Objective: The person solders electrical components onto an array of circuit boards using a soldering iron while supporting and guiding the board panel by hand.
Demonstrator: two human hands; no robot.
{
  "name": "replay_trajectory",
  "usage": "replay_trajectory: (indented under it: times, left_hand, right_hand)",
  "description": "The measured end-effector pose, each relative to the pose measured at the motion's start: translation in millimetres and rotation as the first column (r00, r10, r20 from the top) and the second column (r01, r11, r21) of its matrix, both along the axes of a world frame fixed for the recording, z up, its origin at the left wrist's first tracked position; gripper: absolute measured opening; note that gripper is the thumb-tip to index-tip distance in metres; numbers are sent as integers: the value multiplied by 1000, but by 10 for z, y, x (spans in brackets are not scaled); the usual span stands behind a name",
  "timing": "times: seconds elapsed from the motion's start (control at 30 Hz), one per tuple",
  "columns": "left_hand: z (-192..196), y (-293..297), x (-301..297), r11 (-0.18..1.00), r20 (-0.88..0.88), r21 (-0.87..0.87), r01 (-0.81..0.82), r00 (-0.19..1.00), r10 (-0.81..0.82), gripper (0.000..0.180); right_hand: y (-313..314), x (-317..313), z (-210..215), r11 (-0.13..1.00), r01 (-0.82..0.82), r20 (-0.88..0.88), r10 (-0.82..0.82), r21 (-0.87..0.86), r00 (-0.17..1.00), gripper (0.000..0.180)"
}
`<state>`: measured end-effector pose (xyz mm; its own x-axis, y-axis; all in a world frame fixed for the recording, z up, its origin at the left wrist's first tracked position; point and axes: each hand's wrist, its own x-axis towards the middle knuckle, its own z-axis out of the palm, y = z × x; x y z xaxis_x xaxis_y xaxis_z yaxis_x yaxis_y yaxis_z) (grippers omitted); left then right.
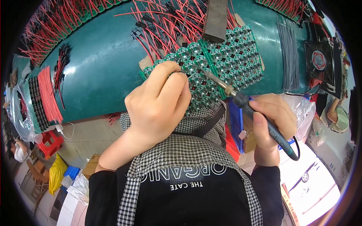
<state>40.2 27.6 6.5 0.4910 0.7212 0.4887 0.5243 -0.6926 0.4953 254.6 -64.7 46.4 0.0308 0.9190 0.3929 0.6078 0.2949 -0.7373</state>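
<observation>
Head view: pinching fingertips (177,75) of the left hand (158,105) closed on something hidden, pressing down on the green panel of small round circuit boards (226,60) at upper centre. Right hand (273,118) wrapping shut around the soldering iron (241,100), tip touching the panel. Likely handling light, thin, brittle; gripping best by edges.

The soldering iron (249,107) in the right hand (273,120) has a dull metal shaft and a smooth blue plastic grip. Under the left hand (158,103) lies a panel of green circuit boards (226,64), glossy with shiny solder spots. The bench (102,64) beyond has a smooth, slightly glossy teal surface.
</observation>
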Motion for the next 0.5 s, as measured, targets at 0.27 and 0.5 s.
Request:
replay_trajectory:
  times: [0.27, 0.5]
  left_hand:
    - [-7, -5, 17, 1000, -8, 8, 7, 1000, -7, 16]
    - [-21, 1, 16, 999, -20, 39, -9, 1000, 9, 17]
  right_hand:
    - [23, 9, -23, 999, -25, 10, 25, 20, 1000, 17]
    - [67, 19, -10, 993, -104, 15, 104, 46, 995, 22]
